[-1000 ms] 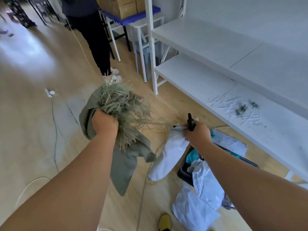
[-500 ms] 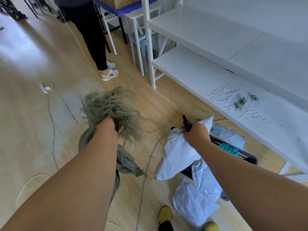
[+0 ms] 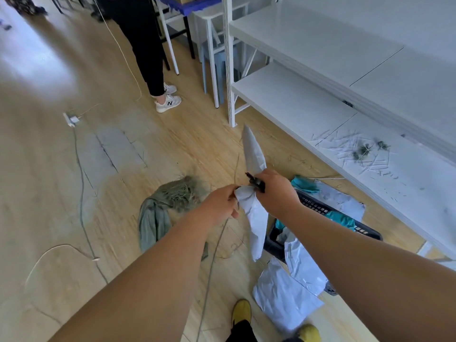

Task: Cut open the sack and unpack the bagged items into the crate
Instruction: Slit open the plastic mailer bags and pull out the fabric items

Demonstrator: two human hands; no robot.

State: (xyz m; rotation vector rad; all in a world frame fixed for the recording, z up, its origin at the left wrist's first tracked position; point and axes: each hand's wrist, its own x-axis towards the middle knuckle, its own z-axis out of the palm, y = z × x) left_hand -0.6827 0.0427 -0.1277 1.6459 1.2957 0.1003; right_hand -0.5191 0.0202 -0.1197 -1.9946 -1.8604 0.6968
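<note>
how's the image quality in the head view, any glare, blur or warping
Head view: strong window glare whitens the wooden floor at upper left; wide-angle warping bends the white shelf edges and stretches both forearms; the left hand, right hand and white bag look slightly motion-soft; the black crate reads clearly.

Camera: one, worn on the person's head.
Facing: forward and steeply down over both forearms to the wooden floor (image 3: 111,193).
Nearness: arms fill the foreground; white shelving (image 3: 308,104) runs along the right; a bystander's legs (image 3: 148,58) stand farther off.
Overlap: none, single view.
</note>
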